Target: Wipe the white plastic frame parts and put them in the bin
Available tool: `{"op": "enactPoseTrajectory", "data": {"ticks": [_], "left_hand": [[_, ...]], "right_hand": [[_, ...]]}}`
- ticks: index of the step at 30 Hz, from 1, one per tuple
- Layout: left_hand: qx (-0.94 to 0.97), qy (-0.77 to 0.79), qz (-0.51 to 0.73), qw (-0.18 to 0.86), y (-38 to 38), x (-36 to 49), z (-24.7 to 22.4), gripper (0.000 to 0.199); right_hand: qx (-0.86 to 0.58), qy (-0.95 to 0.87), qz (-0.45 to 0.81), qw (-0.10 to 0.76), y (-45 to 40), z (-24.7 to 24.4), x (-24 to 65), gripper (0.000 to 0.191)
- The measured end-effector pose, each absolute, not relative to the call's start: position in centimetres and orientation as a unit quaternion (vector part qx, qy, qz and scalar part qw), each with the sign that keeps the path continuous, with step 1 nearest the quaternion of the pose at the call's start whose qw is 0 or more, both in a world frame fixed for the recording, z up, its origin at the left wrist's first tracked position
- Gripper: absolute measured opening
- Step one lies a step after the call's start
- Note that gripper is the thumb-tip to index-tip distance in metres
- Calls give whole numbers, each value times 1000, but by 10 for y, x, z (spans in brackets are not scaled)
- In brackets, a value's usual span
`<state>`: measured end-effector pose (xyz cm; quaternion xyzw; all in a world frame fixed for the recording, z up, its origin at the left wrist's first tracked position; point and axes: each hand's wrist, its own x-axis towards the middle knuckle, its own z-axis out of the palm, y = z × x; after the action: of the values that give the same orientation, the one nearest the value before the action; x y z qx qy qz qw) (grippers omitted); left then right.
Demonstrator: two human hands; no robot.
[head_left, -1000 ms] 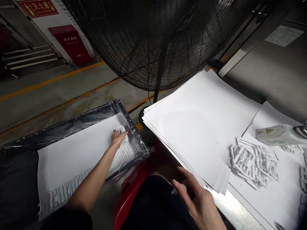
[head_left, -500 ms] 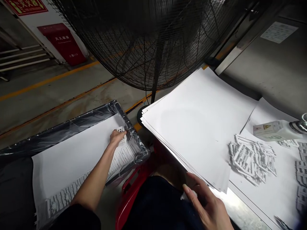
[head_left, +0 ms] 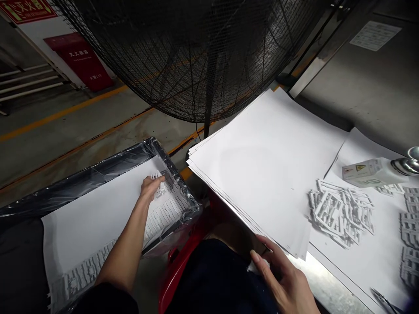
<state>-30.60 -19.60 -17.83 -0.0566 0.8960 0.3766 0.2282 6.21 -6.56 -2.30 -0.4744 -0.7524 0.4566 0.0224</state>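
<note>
My left hand [head_left: 152, 186] is closed on several thin grey-white frame-like parts [head_left: 160, 188] over a white sheet [head_left: 94, 213] in a plastic-lined tray [head_left: 121, 161]. Rows of similar parts [head_left: 166, 213] lie along the near side of that sheet. At the bottom, beside the edge of a stack of large white sheets [head_left: 255, 161], my right hand [head_left: 278, 274] is curled around a small white wad [head_left: 258, 267]. A loose pile of frame-like parts [head_left: 340, 211] lies on white sheets at the right.
A large black fan [head_left: 196, 61] stands ahead, behind the sheets. At the right are a labelled bottle with a metal top [head_left: 373, 172], tweezers [head_left: 381, 298] and more parts [head_left: 409, 226]. A red stool [head_left: 173, 279] is below, and a red box [head_left: 81, 61] far left.
My left hand has shifted slightly left with the parts, and more dark slotted shapes show on the sheet beside it. My right hand has hardly moved. The whole view has shifted a little.
</note>
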Motion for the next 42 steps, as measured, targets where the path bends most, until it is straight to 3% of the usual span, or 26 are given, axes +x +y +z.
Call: {"op": "enactPoseTrajectory", "data": {"ticks": [12, 18, 31, 36, 42], "left_hand": [[61, 853, 396, 335, -196, -313, -180, 30], [37, 884, 364, 292, -199, -313, -186, 31], [-76, 968, 174, 161, -214, -304, -184, 44], [-53, 955, 189, 223, -215, -304, -191, 34], [-56, 959, 151, 234, -233, -313, -197, 36]], "right_hand": [[-423, -779, 462, -7, -58, -34, 70, 48], [-430, -773, 466, 6, -59, -28, 64, 48], [-457, -757, 467, 22, -67, -24, 60, 51], [-458, -753, 472, 20, -66, -23, 63, 49], [-467, -747, 472, 19, -67, -24, 63, 49]]}}
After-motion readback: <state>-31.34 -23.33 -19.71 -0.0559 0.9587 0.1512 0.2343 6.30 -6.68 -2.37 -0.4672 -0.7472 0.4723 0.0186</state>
